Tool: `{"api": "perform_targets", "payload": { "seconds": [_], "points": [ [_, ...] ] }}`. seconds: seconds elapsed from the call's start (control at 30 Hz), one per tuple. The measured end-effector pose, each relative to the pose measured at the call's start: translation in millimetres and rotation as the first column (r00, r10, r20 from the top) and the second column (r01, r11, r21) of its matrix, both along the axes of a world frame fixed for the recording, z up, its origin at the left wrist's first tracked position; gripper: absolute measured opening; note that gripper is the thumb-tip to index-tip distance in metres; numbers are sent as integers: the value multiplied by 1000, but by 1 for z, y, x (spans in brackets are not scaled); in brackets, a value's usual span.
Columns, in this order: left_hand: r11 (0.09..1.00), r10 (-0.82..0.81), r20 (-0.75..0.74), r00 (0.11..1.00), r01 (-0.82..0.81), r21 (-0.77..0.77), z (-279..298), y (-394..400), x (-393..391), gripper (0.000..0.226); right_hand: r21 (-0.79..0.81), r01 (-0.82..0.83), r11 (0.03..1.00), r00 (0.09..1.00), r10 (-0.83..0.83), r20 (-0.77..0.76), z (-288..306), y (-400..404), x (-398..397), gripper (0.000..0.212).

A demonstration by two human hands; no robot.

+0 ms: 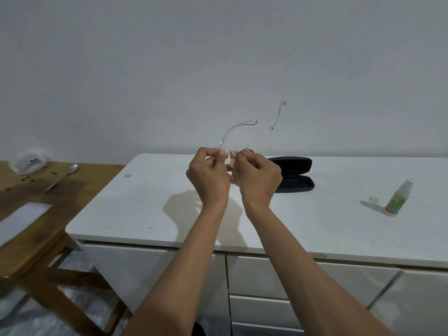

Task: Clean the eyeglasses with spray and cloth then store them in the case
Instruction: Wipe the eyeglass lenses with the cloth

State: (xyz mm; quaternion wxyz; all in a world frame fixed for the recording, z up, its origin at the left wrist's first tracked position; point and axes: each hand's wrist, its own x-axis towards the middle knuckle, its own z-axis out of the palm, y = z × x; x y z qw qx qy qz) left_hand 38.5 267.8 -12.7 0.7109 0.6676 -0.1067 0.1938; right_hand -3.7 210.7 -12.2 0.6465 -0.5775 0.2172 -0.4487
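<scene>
— While both hands are up like that, what's being held, can you make it out?

— Clear-framed eyeglasses (244,141), raised above the white surface (145,204) with the temples unfolded and pointing up and away. The left hand (209,177) has its fingertips pinched closed on the lens at the near-left side, and the right hand (258,178) is closed just beside it, thumb and fingers pressed on the same lens. I think something thin and pale sits between the fingers, probably the cloth, but it's too hidden to swear to.

— So this is the wiping step?

— That's my guess. The spray bottle (397,198) stands well off to the right with its small cap (373,199) set down beside it, so spraying looks finished. The case (293,174) lies open behind the right hand, empty as far as I can see.

— How would you do it well?

— Brace the frame by the rim with the left hand, not by a temple, since those thin arms would flex. Rub both faces of the lens lightly with the right, working from the middle outward, then shift the grip to the other lens. Keep bare fingertips off the cleaned glass. Fold the temples only once both lenses are dry.
</scene>
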Motion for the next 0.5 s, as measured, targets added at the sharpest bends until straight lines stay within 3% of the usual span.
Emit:
{"api": "perform_targets", "payload": {
  "seconds": [0.1, 0.23, 0.5],
  "points": [
    [1000, 21, 50, 999, -22, 20, -3, -7, -7, 9, 204, 40, 978, 992, -63, 108, 1, 2, 9, 16],
    [1000, 1, 97, 995, -2, 12, -1, -10, -8, 8, 335, -95, 937, 983, 36, 178, 4, -5, 17, 7],
    [994, -86, 68, 994, 90, -56, 9, -1, -6, 8, 199, -333, 922, 940, 308, 147, 14, -18, 16, 12]
  ]
}}
